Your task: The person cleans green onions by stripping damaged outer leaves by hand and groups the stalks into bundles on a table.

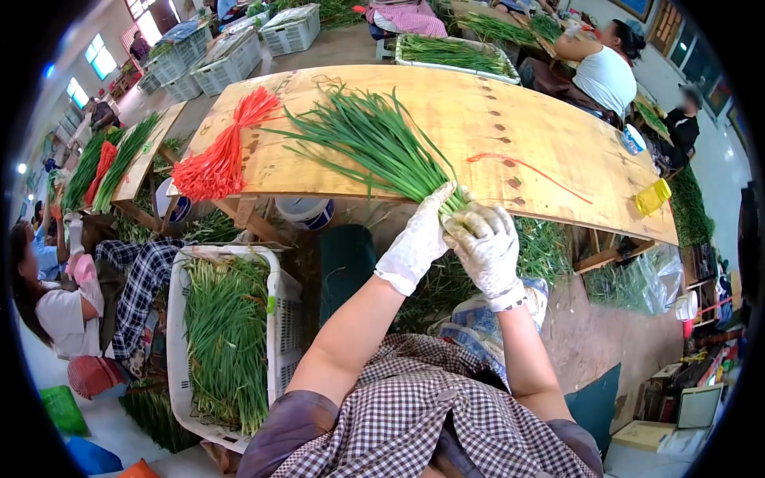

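Note:
A bunch of long green stalks (374, 139) lies with its leafy tips spread over the wooden table (319, 92), its stem ends at the front edge. My left hand (426, 235), in a white glove, is wrapped round the bunch near the stem ends. My right hand (484, 243), also gloved and stained, presses its curled fingers on the stem ends just beside it. To the right of the bunch, a single red strip (530, 167) lies on the wood. A tied bundle of red strips (227, 151) rests at the table's left end.
A white crate (276, 342) full of green stalks stands at my lower left. A yellow jar (653, 197) and a white cup (633, 140) are at the table's right end. People sit at left and upper right. A bucket (305, 212) stands below the table.

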Available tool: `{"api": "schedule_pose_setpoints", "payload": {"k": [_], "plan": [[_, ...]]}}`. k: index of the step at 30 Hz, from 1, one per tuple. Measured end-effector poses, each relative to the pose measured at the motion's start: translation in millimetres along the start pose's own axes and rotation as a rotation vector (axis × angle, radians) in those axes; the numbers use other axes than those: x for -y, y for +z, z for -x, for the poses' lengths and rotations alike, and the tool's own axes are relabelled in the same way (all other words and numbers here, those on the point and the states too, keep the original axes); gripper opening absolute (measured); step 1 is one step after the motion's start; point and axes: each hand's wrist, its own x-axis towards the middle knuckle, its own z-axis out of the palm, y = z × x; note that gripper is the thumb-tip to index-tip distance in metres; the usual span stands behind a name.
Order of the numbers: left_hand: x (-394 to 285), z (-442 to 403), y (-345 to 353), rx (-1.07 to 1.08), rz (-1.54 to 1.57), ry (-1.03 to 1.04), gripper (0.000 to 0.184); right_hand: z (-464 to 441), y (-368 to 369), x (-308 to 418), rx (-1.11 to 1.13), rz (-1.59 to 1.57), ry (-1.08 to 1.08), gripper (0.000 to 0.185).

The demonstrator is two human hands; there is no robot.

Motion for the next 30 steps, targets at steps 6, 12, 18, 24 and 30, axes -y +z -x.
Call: {"api": "schedule_pose_setpoints", "payload": {"k": [6, 12, 18, 24, 30], "plan": [[-4, -1, 2, -0.017, -0.064, 0.017, 0.033, 5, 14, -8, 0.073, 0.146, -0.010, 0.029], [-2, 2, 15, -0.113, -0.110, 0.111, 0.037, -2, 15, -5, 0.094, 0.204, -0.060, 0.033], [-5, 14, 35, -0.110, -0.030, 0.076, 0.029, -1, 13, -2, -0.005, 0.166, -0.041, 0.027], [-8, 2, 17, -0.095, -0.021, 0.099, 0.016, 4, -13, 5, -0.120, -0.085, 0.053, 0.032], [11, 15, 21, 0.271, 0.167, -0.044, 0.038, -22, 7, 10, -0.256, -0.085, 0.277, 0.049]]}}
